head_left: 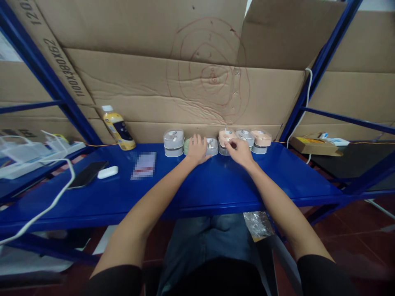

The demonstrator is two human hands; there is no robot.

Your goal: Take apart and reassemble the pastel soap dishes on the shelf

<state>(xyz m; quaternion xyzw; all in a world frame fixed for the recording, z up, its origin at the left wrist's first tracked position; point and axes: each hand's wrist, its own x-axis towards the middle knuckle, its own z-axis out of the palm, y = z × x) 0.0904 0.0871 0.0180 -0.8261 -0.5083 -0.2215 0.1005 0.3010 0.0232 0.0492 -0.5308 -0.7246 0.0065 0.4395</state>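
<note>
Several small rounded plastic cases stand in a row at the back of the blue table. My left hand [198, 151] rests with fingers apart over a low green case [187, 146], which it partly hides. A low grey case [212, 146] sits just right of that hand. My right hand [241, 152] is at the front of a peach-topped case [226, 134], thumb and forefinger curled together in a pinch. Whatever lies between those fingertips is too small to make out. Behind this hand is a grey case [245, 136].
A grey-white case [173, 144] and another peach-topped case [261, 140] end the row. Leftward on the blue table [216, 187] are a yellow bottle [119, 129], blurred packet [144, 165], phone [88, 174] and white earbud case [108, 172]. Cardboard [138, 74] walls the back.
</note>
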